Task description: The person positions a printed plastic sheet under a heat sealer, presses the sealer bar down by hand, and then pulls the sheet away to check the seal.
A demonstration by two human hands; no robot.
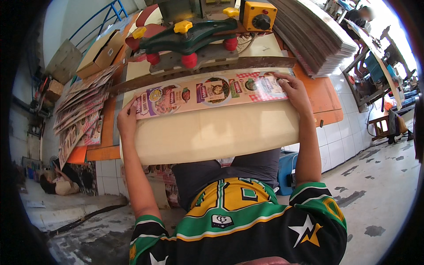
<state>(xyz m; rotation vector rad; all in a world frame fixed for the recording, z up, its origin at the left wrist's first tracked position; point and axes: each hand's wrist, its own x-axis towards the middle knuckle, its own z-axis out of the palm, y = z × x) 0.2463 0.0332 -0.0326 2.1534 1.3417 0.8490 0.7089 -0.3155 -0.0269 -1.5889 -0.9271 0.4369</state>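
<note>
on the cream work board (212, 132), toward twelve o'clock of its top, a long printed cardboard strip (207, 93) is laid flat across. its nine o'clock end is pinched by the left hand (126, 120), fingers closed on the edge. its three o'clock end is pressed down by the right hand (293, 92), fingers spread flat. just beyond at twelve o'clock a green and red clamp machine (190, 39) is seen; at nine o'clock a pile of printed sheets (79, 115) is stacked.
</note>
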